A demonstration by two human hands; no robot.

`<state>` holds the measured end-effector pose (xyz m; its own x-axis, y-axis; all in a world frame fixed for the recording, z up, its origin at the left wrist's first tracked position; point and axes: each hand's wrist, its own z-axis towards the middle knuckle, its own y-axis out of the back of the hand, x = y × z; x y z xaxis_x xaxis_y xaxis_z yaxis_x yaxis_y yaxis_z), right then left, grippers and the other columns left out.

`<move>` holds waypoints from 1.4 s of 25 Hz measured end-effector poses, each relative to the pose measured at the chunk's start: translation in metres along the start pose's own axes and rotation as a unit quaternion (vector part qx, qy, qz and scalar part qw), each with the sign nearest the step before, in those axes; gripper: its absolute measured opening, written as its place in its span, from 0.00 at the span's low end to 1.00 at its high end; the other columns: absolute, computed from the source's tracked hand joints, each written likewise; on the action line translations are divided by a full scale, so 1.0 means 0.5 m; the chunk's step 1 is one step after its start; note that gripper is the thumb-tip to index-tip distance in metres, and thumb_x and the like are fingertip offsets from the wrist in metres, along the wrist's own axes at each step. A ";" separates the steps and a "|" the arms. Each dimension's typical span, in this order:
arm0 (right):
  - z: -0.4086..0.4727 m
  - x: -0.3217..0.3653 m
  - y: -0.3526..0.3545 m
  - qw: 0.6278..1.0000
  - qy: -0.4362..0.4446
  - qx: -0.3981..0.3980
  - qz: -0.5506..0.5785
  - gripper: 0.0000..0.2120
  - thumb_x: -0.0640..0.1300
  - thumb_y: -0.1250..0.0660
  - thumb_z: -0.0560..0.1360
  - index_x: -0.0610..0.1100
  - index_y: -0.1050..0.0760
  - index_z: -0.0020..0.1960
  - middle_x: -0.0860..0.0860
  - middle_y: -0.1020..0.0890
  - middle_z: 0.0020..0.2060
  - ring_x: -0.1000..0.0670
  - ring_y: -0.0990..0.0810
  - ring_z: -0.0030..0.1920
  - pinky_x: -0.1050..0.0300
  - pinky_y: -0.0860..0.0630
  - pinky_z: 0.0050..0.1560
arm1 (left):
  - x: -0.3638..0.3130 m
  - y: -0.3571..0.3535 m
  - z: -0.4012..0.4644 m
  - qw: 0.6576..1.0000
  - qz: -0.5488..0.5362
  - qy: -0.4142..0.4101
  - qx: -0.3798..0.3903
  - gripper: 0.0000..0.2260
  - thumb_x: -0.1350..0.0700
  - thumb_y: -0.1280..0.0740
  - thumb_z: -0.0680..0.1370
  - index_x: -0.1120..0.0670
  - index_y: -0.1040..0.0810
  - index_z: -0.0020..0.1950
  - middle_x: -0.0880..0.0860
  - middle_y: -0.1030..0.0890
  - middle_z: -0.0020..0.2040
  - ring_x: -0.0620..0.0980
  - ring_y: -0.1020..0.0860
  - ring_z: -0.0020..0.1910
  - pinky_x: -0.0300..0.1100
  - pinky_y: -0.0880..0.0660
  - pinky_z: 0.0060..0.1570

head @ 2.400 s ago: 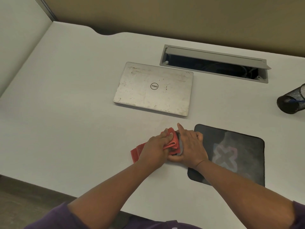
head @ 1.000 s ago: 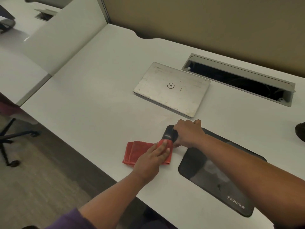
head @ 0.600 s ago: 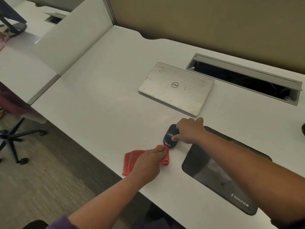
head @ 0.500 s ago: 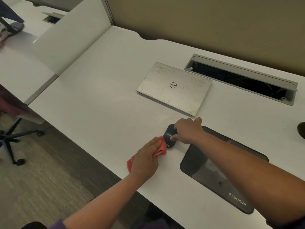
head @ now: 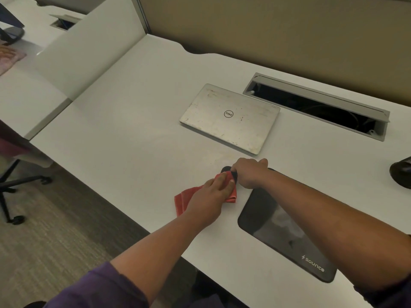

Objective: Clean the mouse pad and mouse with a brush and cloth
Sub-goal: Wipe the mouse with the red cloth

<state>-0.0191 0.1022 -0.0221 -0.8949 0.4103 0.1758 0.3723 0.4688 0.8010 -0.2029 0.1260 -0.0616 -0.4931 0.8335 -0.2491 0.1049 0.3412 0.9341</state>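
Observation:
A dark mouse rests on the white desk just left of the black mouse pad. My right hand grips it from the right and hides most of it. My left hand presses a red cloth against the mouse's near side; the cloth's free end trails toward the desk's front edge. No brush is in view.
A closed silver laptop lies behind the mouse. An open cable tray is set into the desk at the back right. A dark mesh holder sits at the right edge. A chair base stands on the floor to the left.
My left hand has pushed the red cloth forward and up onto the mouse, covering more of it. My right hand keeps its grip on the mouse in the same spot.

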 end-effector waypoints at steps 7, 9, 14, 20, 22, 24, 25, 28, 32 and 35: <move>0.004 0.002 -0.012 1.000 0.002 -0.008 -0.021 0.12 0.42 0.40 0.77 0.53 0.22 0.54 0.52 0.25 0.53 0.46 0.26 0.53 0.45 0.42 0.51 | -0.006 -0.006 -0.001 0.987 0.129 -0.092 -0.010 0.32 0.60 0.29 0.78 0.51 0.36 0.80 0.55 0.45 0.82 0.72 0.34 0.72 0.54 0.19 0.51; 0.007 0.001 -0.016 0.999 0.000 -0.012 -0.030 0.14 0.42 0.40 0.78 0.53 0.22 0.59 0.51 0.25 0.57 0.45 0.26 0.57 0.45 0.42 0.52 | -0.007 -0.009 -0.007 0.984 0.139 -0.110 -0.020 0.31 0.60 0.26 0.75 0.52 0.31 0.77 0.54 0.39 0.81 0.73 0.33 0.71 0.56 0.19 0.50; 0.009 0.005 -0.012 0.999 -0.001 -0.009 -0.039 0.17 0.43 0.41 0.76 0.53 0.24 0.63 0.51 0.24 0.59 0.45 0.27 0.60 0.43 0.40 0.56 | -0.004 -0.011 -0.012 0.982 0.129 -0.136 -0.034 0.28 0.60 0.21 0.70 0.52 0.21 0.70 0.50 0.30 0.76 0.72 0.32 0.71 0.56 0.18 0.47; 0.010 -0.005 -0.007 1.000 -0.002 0.001 -0.031 0.15 0.55 0.45 0.81 0.52 0.24 0.43 0.52 0.24 0.48 0.46 0.29 0.54 0.41 0.40 0.57 | -0.005 -0.021 -0.033 0.983 0.110 -0.144 -0.039 0.21 0.59 0.19 0.67 0.52 0.15 0.60 0.48 0.23 0.71 0.66 0.29 0.70 0.52 0.17 0.43; 0.015 -0.005 -0.008 1.000 -0.006 0.001 -0.030 0.21 0.61 0.46 0.80 0.50 0.30 0.36 0.52 0.25 0.44 0.46 0.32 0.51 0.39 0.40 0.59 | -0.001 -0.023 -0.044 0.983 0.098 -0.148 -0.040 0.21 0.60 0.21 0.68 0.51 0.16 0.61 0.47 0.22 0.70 0.63 0.28 0.67 0.49 0.18 0.44; 0.017 -0.002 -0.009 0.999 -0.003 -0.011 -0.040 0.23 0.65 0.44 0.79 0.49 0.31 0.36 0.53 0.25 0.41 0.45 0.31 0.52 0.38 0.40 0.60 | 0.003 -0.025 -0.055 0.987 0.078 -0.136 -0.030 0.21 0.59 0.23 0.71 0.50 0.18 0.64 0.46 0.23 0.70 0.58 0.28 0.63 0.46 0.22 0.45; 0.017 0.000 -0.009 0.999 0.000 -0.019 -0.044 0.23 0.66 0.43 0.78 0.49 0.31 0.36 0.53 0.25 0.41 0.45 0.29 0.53 0.38 0.40 0.59 | 0.006 -0.027 -0.060 0.990 0.065 -0.123 -0.023 0.22 0.59 0.25 0.73 0.50 0.19 0.67 0.46 0.24 0.71 0.55 0.28 0.61 0.45 0.23 0.45; 0.017 0.003 -0.014 0.998 0.005 -0.041 -0.049 0.22 0.67 0.39 0.75 0.49 0.31 0.37 0.52 0.23 0.43 0.45 0.28 0.56 0.39 0.41 0.58 | 0.016 -0.025 -0.080 0.996 0.010 -0.083 -0.009 0.23 0.58 0.28 0.76 0.47 0.24 0.71 0.44 0.26 0.73 0.52 0.30 0.65 0.43 0.25 0.52; 0.018 0.003 -0.020 0.998 0.013 -0.052 -0.043 0.21 0.67 0.36 0.75 0.49 0.28 0.38 0.53 0.22 0.41 0.46 0.29 0.55 0.40 0.41 0.60 | 0.045 -0.004 -0.110 0.986 -0.091 -0.015 -0.140 0.22 0.59 0.24 0.73 0.49 0.19 0.66 0.45 0.22 0.69 0.54 0.24 0.65 0.51 0.22 0.58; 0.014 0.000 -0.025 0.997 0.015 -0.066 -0.038 0.20 0.67 0.36 0.75 0.50 0.24 0.43 0.54 0.22 0.41 0.46 0.28 0.53 0.41 0.41 0.58 | 0.059 0.006 -0.095 0.955 -0.166 0.053 -0.240 0.22 0.61 0.23 0.73 0.52 0.19 0.67 0.49 0.22 0.69 0.52 0.24 0.68 0.49 0.26 0.65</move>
<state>-0.0221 0.1017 -0.0360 -0.9270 0.3528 0.1273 0.2692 0.3893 0.8809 -0.2580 0.1311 -0.0542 -0.5173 0.6575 -0.5479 -0.4679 0.3187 0.8243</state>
